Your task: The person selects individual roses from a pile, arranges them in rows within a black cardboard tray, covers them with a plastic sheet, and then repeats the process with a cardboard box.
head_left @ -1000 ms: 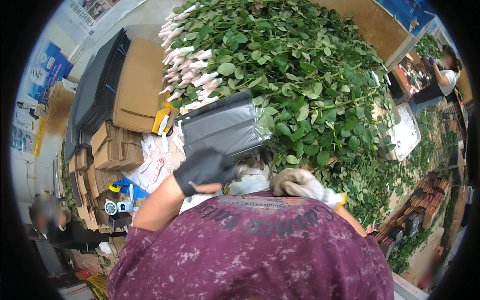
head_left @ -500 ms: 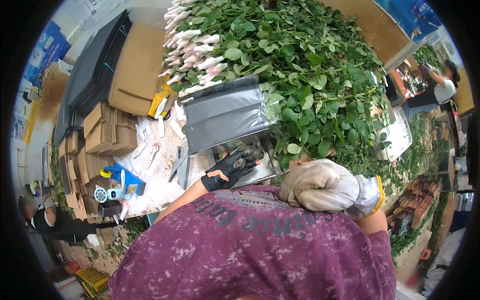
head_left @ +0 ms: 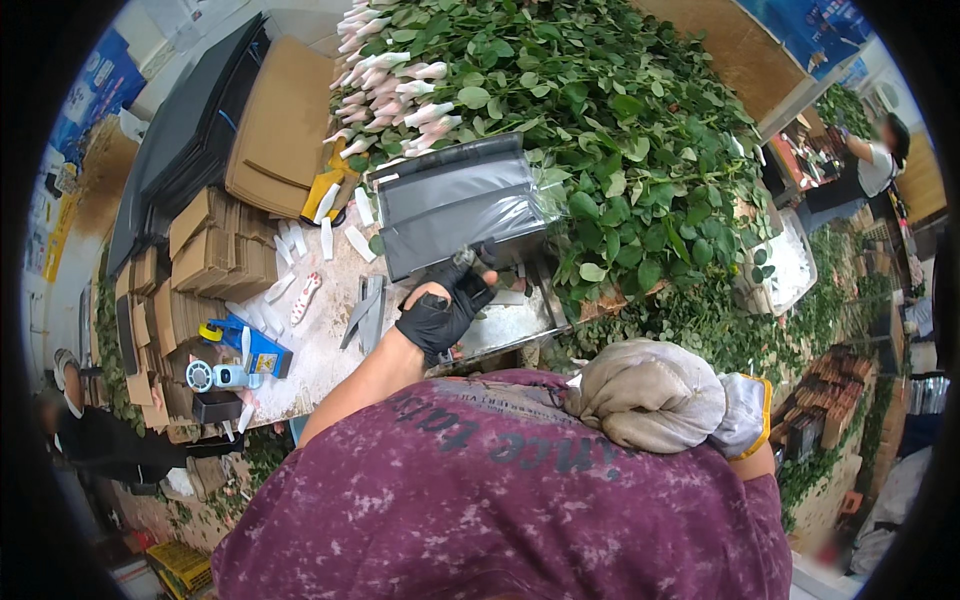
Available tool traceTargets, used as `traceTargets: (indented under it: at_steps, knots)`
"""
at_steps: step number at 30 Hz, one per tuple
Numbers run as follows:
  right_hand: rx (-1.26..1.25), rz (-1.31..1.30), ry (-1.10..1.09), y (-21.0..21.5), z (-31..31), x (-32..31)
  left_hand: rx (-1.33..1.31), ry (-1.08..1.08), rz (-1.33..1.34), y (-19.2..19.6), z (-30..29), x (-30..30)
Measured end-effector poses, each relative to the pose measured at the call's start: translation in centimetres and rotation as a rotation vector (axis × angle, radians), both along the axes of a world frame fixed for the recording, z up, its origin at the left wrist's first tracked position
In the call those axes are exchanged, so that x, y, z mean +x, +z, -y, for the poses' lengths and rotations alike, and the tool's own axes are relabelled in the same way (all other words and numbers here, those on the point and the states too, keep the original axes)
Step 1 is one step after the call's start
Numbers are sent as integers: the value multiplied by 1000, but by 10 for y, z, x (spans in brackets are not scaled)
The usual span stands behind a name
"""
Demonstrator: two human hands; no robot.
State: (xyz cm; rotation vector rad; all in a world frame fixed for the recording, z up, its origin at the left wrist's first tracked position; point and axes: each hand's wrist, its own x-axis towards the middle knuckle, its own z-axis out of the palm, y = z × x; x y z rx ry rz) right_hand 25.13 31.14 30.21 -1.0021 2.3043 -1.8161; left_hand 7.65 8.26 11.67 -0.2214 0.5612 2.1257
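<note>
My left hand, in a black glove with worn gaps, is raised at the lower edge of a black panel wrapped in clear film. Its fingers point up, partly bent and somewhat apart, and nothing shows in them. Under the panel is a metal tray-like frame. My right hand is held close against my shirt in a bulky, soiled whitish glove with a yellow-trimmed cuff. It looks closed into a fist; whatever it may hold is hidden.
Leafy green stems with white-sleeved heads cover the far table. Stacked cardboard pieces, a blue tape dispenser, a small fan and white sleeves lie left. One person is far right, another at left.
My left hand has risen from lying flat below the panel to its lower edge, and its fingers have bent upward. My right hand has shifted slightly down and stays closed.
</note>
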Motion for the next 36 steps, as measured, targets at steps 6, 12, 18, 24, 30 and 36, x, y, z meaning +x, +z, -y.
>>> traceTargets:
  at_steps: [6, 12, 18, 24, 30, 36]
  knots:
    - [-199, 358, -160, -14, -8, 23, -368, 51, -451, 82, 22, -16]
    - [301, 535, -556, -140, -25, 38, -152, -597, -1347, 145, 19, -29]
    - [177, 632, -631, -255, -3, -13, -554, -133, -2371, 141, -78, -27]
    - [-752, 1200, -908, -225, 0, -116, -1478, -540, -2200, 101, -200, -200]
    - [-477, 1184, -771, -220, -11, -100, -752, -2246, -2486, 31, -256, -261]
    - [338, 254, -861, -259, -25, -105, -374, -2683, -2439, 10, -278, -262]
